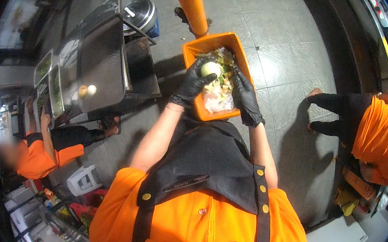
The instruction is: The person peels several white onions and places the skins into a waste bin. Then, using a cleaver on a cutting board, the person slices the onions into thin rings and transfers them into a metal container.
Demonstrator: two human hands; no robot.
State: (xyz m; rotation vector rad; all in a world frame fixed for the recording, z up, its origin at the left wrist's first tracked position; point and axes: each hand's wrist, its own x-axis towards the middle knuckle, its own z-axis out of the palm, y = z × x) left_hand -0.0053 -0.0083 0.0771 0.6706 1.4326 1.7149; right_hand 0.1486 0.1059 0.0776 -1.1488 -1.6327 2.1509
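My left hand (190,85), in a black glove, grips a pale, round peeled onion (211,69) above an orange bin (199,107). Its fingers wrap the onion's left side, with the thumb across the lower edge. My right hand (246,94), gloved the same way, reaches over the bin's right side, apart from the onion. Its fingers are drawn together and partly hidden; what they hold, if anything, cannot be made out. Inside the bin lie pale and green peelings (226,84) and crumpled clear plastic (217,103).
An orange post (188,1) stands just beyond the bin. At left, a dark metal table (103,58) bears two onions (87,90) and trays of greens (54,87); a large lidded pot (139,14) is behind. Co-workers in orange stand left (41,158) and right (381,137).
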